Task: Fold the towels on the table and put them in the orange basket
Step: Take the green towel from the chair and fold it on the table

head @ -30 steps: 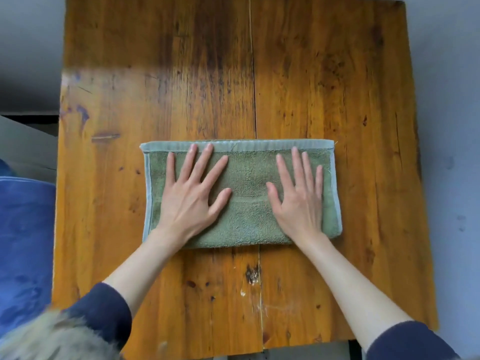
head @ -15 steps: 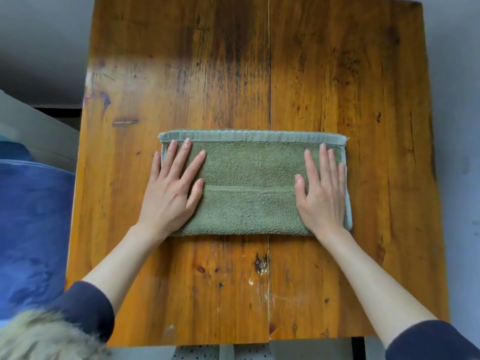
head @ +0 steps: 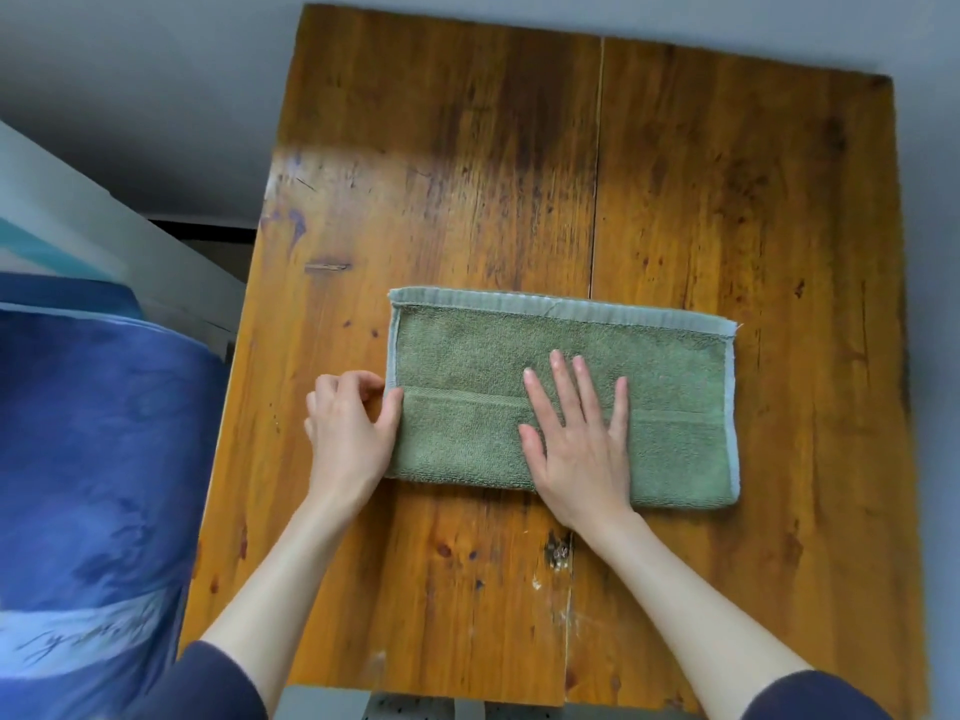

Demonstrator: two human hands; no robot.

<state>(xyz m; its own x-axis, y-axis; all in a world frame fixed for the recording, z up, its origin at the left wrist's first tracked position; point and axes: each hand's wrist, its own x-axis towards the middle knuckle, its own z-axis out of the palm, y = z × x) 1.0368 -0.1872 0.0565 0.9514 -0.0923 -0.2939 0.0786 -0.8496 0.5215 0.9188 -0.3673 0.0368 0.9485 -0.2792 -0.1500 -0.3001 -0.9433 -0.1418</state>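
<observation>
A green towel (head: 675,407), folded into a long rectangle, lies flat on the wooden table (head: 467,174). My left hand (head: 348,433) is at the towel's left short edge, with curled fingers and the thumb pinching that edge. My right hand (head: 582,439) lies flat on the middle of the towel, fingers straight and spread, pressing it down. No orange basket is in view.
A blue patterned cloth or bedding (head: 88,485) fills the space left of the table. White and teal boards (head: 78,226) lean behind it. Grey floor surrounds the table on the far and right sides.
My left hand slid off the towel to its left edge and curled onto it. My right hand moved from the right end to the towel's middle. The view shifted left.
</observation>
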